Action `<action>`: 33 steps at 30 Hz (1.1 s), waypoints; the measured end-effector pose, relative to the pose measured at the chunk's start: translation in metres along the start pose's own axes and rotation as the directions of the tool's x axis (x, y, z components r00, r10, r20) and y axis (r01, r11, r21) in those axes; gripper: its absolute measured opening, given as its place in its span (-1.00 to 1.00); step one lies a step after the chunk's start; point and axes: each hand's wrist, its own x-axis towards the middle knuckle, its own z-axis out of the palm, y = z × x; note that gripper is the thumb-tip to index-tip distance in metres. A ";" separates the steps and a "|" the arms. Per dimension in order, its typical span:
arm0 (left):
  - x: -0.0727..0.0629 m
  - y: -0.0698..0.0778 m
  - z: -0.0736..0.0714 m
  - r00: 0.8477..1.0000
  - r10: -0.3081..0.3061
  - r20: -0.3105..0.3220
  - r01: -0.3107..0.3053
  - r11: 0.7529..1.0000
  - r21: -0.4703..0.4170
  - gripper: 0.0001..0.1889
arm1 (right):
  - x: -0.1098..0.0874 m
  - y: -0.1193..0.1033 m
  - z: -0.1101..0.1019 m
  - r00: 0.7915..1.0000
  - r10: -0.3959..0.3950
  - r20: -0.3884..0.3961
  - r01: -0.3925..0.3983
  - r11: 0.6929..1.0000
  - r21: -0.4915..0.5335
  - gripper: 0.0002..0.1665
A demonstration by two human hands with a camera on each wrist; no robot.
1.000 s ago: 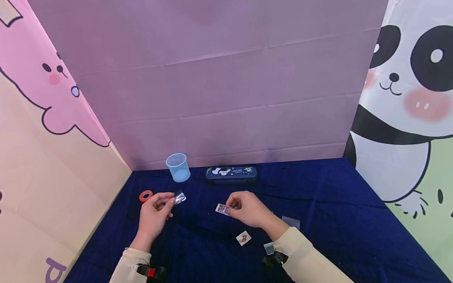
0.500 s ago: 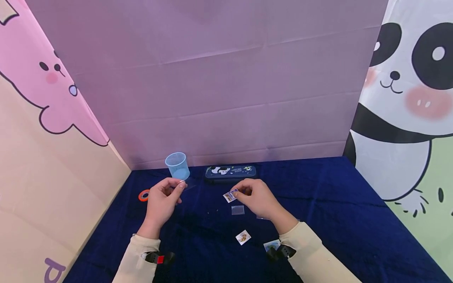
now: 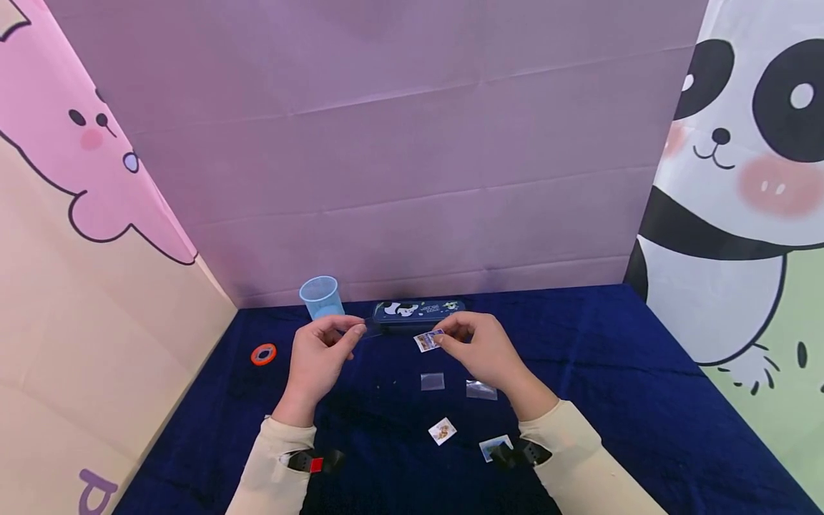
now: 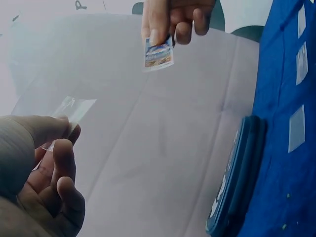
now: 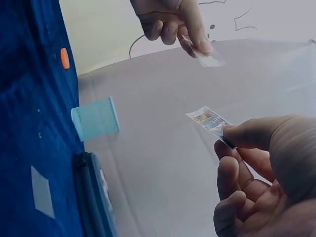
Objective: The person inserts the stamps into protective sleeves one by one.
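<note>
My left hand point(image 3: 322, 357) pinches a small clear plastic sleeve point(image 4: 80, 108) between thumb and forefinger, raised over the table. Across from it, my right hand point(image 3: 483, 355) pinches a small printed stamp point(image 3: 427, 340) by one end, its picture side showing. The sleeve and stamp are held apart, with a gap between the two hands. Below on the cloth lie two more clear sleeves, one in the middle point(image 3: 433, 381) and one to its right point(image 3: 481, 390). Nearer the body rest a stamp with a brown picture point(image 3: 442, 431) and a blue-green stamp point(image 3: 494, 447), partly covered by the right wrist camera.
A light blue mesh cup point(image 3: 320, 295) and a dark blue panda pencil case point(image 3: 418, 313) stand along the back of the blue cloth point(image 3: 599, 343). An orange ring-shaped roll point(image 3: 263, 354) lies at the left. Printed fabric walls enclose the back and sides.
Both hands have moved up and farther forward, the left also to the right, bringing the sleeve and stamp closer together. The two sleeves on the cloth have come into view.
</note>
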 end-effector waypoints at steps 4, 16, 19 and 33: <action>-0.003 0.004 0.007 1.000 0.011 0.001 -0.011 1.000 0.004 -0.89 | -0.002 -0.004 -0.004 1.000 -0.016 -0.021 0.017 0.999 0.028 -0.93; -0.008 0.006 0.019 1.000 0.021 0.020 -0.021 1.000 -0.021 -0.87 | -0.007 -0.014 -0.003 0.991 -0.076 -0.114 0.094 0.983 0.157 -0.95; -0.008 0.007 0.021 0.999 0.030 0.034 -0.029 0.999 -0.031 -0.85 | -0.007 -0.017 -0.002 0.990 -0.076 -0.122 0.098 0.978 0.185 -0.95; -0.011 0.007 0.028 0.997 0.026 0.070 -0.025 1.000 -0.013 -0.83 | -0.008 -0.018 0.005 0.993 -0.068 -0.101 0.087 0.976 0.198 -0.96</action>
